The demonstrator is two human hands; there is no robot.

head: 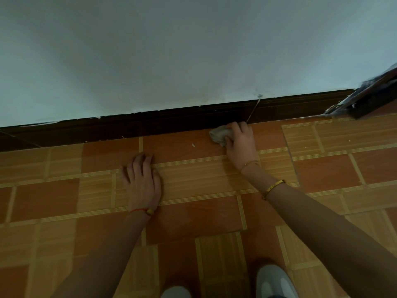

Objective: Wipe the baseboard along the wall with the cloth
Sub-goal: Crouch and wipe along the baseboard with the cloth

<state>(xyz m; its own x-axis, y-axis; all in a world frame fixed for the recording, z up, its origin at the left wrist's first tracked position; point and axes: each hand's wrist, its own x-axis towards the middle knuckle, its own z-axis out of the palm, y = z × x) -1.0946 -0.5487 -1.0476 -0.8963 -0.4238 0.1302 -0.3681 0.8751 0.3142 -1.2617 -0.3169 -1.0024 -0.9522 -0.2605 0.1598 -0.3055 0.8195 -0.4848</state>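
Dark brown baseboard (pixel 171 122) runs along the foot of a pale wall (pixel 171 50), and the job is clearly mid-wipe. The right hand (pixel 240 140) grips a small bunched grey cloth (pixel 219 135), fingers curled over it, at the far edge of the floor (pixel 322 168) where it meets the baseboard. From this angle I can't tell if the cloth is on the board or only on the tile at its foot. The left hand (pixel 142 179) lies flat on the floor nearer the person, fingers straight and slightly spread, holding nothing, probably as a brace.

What could go wrong, as I see it: the cloth is wadded into a lump, so it may only skim the bottom strip and miss the top lip where dust sits. There's a pale diagonal line (pixel 253 109) across the board just above the hand, maybe a seam or crack, which could snag the fabric. White flecks along the board's top edge look like paint, so hard rubbing might chip more off.

Floor is glossy wood-look tile, orange-brown squares with ribbed tan bands. 2 grey shoe tips (pixel 272 280) show at the near edge.
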